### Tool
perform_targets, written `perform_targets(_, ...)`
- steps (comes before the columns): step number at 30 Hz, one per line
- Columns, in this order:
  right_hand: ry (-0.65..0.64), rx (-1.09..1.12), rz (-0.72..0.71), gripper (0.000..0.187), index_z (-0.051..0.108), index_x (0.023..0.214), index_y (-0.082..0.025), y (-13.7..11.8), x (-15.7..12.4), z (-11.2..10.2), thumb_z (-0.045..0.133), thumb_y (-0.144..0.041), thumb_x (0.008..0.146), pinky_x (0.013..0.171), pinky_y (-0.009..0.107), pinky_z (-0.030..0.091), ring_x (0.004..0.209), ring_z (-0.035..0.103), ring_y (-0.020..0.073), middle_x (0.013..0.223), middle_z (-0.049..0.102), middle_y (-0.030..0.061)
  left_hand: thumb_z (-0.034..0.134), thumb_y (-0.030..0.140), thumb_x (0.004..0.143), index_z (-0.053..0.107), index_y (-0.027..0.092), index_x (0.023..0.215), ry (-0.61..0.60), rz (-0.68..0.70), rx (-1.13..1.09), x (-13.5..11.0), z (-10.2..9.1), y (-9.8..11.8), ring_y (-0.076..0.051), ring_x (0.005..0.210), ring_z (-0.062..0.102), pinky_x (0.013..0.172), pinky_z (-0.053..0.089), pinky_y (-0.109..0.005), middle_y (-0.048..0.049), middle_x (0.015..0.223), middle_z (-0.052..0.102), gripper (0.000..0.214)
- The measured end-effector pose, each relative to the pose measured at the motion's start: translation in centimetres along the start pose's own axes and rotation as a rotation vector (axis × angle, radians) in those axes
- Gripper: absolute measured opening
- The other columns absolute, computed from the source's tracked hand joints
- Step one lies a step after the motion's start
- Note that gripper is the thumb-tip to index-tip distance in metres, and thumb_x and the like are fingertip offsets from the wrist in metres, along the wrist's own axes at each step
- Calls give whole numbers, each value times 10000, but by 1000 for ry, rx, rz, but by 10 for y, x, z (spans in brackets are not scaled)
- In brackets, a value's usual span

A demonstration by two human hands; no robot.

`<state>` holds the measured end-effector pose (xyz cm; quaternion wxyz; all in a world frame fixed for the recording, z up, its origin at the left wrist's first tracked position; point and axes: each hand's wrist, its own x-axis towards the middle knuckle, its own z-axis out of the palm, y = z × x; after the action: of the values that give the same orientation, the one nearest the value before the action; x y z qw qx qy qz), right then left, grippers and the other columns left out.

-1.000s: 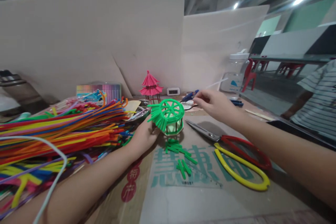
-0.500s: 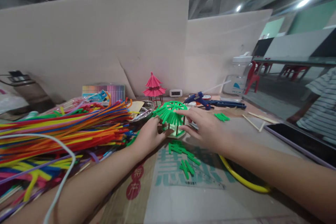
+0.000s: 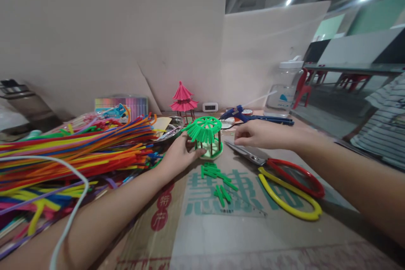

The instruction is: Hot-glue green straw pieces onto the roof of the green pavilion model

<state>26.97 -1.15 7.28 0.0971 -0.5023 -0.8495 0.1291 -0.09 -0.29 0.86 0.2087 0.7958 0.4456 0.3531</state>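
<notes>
A small pavilion model [image 3: 205, 133] of green pipe cleaners stands upright on the table, with brown posts, a pale base and a roof of spokes partly covered by green strips. My left hand [image 3: 182, 152] grips it at the base, thumb in front, fingers hidden behind. My right hand [image 3: 257, 134] is to the right of the model, apart from it, its fingers curled together; whatever they hold, if anything, is hidden. Below it lie large scissors [image 3: 295, 206] with red and yellow handles. Short green pipe-cleaner pieces [image 3: 223, 194] lie in front of the model.
At left lies a heap of colourful pipe cleaners [image 3: 79, 147] with a white cable [image 3: 72, 173] across it. Behind stand a pink pagoda model [image 3: 183, 101], a small clock [image 3: 210, 107], a blue glue gun [image 3: 236, 112] and a clear bottle [image 3: 281, 93]. A person in a striped shirt [image 3: 384, 122] is at right.
My right hand has left the green roof and moved right, uncovering the scissors. Green pieces that lay at the right are now hidden behind it. My left hand stays on the model.
</notes>
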Motion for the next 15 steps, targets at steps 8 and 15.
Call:
perform_targets(8, -120, -176, 80, 200, 696, 795, -203, -10, -9, -14, 549, -324, 856, 559, 282, 349, 665, 618, 191, 758, 719, 42, 627, 481, 835, 559, 164, 1186, -45, 8, -8, -1, 0, -1, -293, 1140, 620, 1018, 489, -436, -111, 1216, 657, 478)
perform_targets(15, -99, -137, 86, 225, 705, 831, -190, -4, -4, -12, 548, -347, 872, 576, 283, 355, 693, 621, 193, 790, 725, 54, 658, 431, 842, 601, 157, 1156, -42, 73, -37, 2, 1, -6, -266, 1096, 630, 984, 505, -399, -91, 1154, 680, 420)
